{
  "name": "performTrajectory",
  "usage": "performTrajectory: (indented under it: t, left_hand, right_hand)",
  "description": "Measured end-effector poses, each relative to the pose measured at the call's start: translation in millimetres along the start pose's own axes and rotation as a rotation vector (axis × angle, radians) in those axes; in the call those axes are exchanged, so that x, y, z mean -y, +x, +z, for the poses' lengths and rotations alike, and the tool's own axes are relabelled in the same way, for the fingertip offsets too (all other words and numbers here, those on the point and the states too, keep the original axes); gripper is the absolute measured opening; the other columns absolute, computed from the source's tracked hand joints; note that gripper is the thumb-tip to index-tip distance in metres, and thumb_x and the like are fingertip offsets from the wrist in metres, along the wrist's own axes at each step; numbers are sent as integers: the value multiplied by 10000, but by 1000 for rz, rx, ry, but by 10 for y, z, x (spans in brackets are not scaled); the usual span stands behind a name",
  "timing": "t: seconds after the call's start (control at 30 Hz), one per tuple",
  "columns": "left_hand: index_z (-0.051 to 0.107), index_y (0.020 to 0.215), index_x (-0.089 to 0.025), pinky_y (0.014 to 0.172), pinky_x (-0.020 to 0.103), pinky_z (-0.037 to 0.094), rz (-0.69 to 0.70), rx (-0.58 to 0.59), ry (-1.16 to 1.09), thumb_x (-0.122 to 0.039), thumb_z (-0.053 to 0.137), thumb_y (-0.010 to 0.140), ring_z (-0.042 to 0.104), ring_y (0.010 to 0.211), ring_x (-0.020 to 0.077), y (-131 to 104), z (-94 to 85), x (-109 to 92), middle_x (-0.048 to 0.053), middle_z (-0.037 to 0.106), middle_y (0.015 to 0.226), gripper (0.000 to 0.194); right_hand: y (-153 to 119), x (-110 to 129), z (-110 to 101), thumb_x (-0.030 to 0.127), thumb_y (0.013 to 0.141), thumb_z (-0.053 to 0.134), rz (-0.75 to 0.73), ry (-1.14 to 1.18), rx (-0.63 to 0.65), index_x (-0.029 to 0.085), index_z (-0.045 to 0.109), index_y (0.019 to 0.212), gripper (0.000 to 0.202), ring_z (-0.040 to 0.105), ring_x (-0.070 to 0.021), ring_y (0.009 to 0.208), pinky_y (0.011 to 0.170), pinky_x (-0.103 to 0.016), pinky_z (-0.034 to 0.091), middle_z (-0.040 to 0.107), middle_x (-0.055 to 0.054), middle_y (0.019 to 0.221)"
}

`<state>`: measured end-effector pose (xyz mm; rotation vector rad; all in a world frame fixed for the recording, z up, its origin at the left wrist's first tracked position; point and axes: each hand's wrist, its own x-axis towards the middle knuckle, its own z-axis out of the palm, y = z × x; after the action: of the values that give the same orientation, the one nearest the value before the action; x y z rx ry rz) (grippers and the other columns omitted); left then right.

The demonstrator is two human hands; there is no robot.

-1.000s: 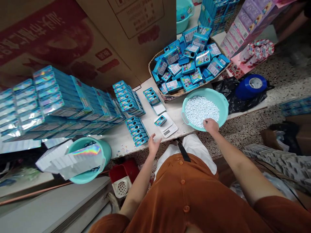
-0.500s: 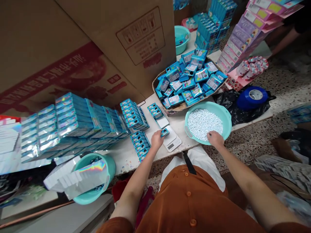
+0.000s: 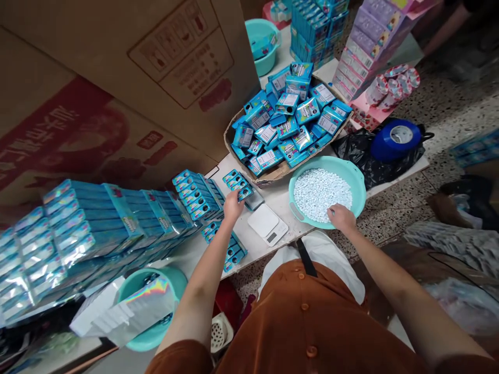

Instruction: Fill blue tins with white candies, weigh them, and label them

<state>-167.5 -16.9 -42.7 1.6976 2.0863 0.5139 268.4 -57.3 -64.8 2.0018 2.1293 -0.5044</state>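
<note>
My left hand (image 3: 233,205) is closed on a small blue box at the near end of a short row of blue boxes (image 3: 235,181). A white digital scale (image 3: 264,220) lies to the right of that hand, with nothing on its plate. My right hand (image 3: 341,216) is closed at the near side of a turquoise basin (image 3: 359,183) holding many small white candies (image 3: 320,192); what its fingers hold, if anything, is too small to make out. Another row of blue boxes (image 3: 231,248) stands left of the scale.
A carton of loose blue boxes (image 3: 288,117) is behind the basin. Stacked blue boxes (image 3: 97,218) and large cardboard cartons (image 3: 163,104) stand left. A blue tape roll (image 3: 396,137) rests on black plastic at right. Another basin (image 3: 179,280) holds white sheets at lower left.
My left hand has moved left and back from the scale to the row of blue boxes, taking its box off the scale. My right hand remains at the basin. The view has shifted.
</note>
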Motion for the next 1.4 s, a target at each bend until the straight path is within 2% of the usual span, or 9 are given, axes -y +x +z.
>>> performTrajectory:
  t: [0.13,0.33,0.4,0.5,0.6,0.7,1.1,1.27,1.4]
  left_hand:
    - [594,1053,-177,933,415,439,96,-28,-19,-244,678,680,568,1019,295,-162,-156,-280,106,631,1026,388]
    - [585,1091,-235,881,365,473,307,-233,-260,-254,709,689,584,952,213,-639,-597,-1376,40,612,1018,422]
    - [591,1123,-258,859,353,481,418,-216,-331,-245,732,666,584,937,202,-686,-584,-1681,34,608,1018,478]
    - [604,1153,-268,802,312,489,500,-93,-389,-234,712,690,585,876,176,-639,-321,-1921,32,602,976,478]
    - [620,1147,-253,761,278,481,487,8,-422,-215,669,733,581,820,155,-570,26,-1962,27,591,910,419]
    - [627,1143,-246,749,271,471,443,22,-416,-218,672,732,573,813,156,-577,212,-1954,24,572,884,415]
    - [642,1119,-246,741,271,468,339,9,-380,-236,691,715,571,800,163,-680,306,-1919,16,558,845,407]
    - [637,1104,-238,801,310,482,333,-2,-428,-256,692,726,595,880,190,-721,256,-1894,37,612,927,383]
    - [624,1071,-211,845,339,486,244,-46,-477,-288,677,744,606,938,208,-756,197,-1742,52,642,991,340]
  right_hand:
    - [-2,7,-5,340,910,397,7,3,8,185,657,859,307,552,-177,872,636,-259,316,632,-71,931]
    - [2,25,-33,346,919,390,38,21,63,190,663,896,315,553,-186,910,659,-258,339,637,-75,968]
    - [2,31,-49,338,918,394,46,23,75,193,663,908,306,555,-186,920,661,-257,344,639,-72,979]
    - [-4,43,-70,340,919,397,58,27,79,195,662,917,302,559,-187,926,657,-255,347,642,-71,985]
    - [-18,50,-92,349,923,391,59,48,79,189,663,933,316,561,-188,919,646,-253,351,641,-81,991]
    - [-36,51,-119,345,927,385,49,72,69,178,665,940,326,560,-192,920,652,-252,357,640,-91,984]
    - [-58,41,-123,345,930,374,64,112,57,182,664,954,333,560,-190,924,658,-252,358,640,-88,998]
    - [-60,51,-133,346,932,372,66,114,69,183,661,957,332,559,-188,933,659,-248,359,643,-87,998]
    - [-64,39,-110,338,930,382,74,102,64,183,665,943,323,557,-187,939,684,-246,369,640,-89,999]
